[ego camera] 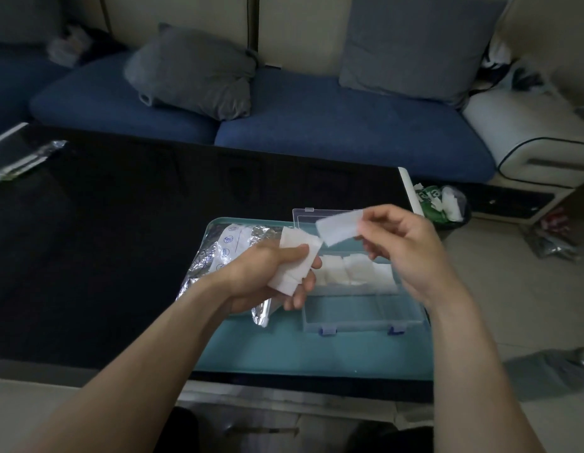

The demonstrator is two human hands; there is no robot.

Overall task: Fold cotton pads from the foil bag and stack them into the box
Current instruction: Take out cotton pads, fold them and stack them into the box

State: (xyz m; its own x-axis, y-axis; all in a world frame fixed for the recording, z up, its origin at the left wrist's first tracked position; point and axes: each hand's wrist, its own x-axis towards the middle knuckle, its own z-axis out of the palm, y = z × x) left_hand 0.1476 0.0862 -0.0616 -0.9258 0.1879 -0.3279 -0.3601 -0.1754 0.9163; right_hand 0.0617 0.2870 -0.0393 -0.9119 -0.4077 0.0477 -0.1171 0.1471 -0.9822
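My left hand (pixel 267 273) grips a small bunch of white cotton pads (pixel 295 256) above the silver foil bag (pixel 218 256). My right hand (pixel 402 246) pinches a single white cotton pad (pixel 338 227) by its right end and holds it in the air over the clear plastic box (pixel 359 308). The box lies open on a teal tray (pixel 284 351), its lid standing up at the back. A row of white folded pads (pixel 352 273) fills the box's rear compartment; the front compartment looks bare.
The tray sits on a black glossy table (pixel 120 240) near its right end. Another foil wrapper (pixel 19 161) lies at the table's far left. A blue sofa with grey cushions (pixel 192 70) stands behind. A bin with scraps (pixel 444 204) is on the floor to the right.
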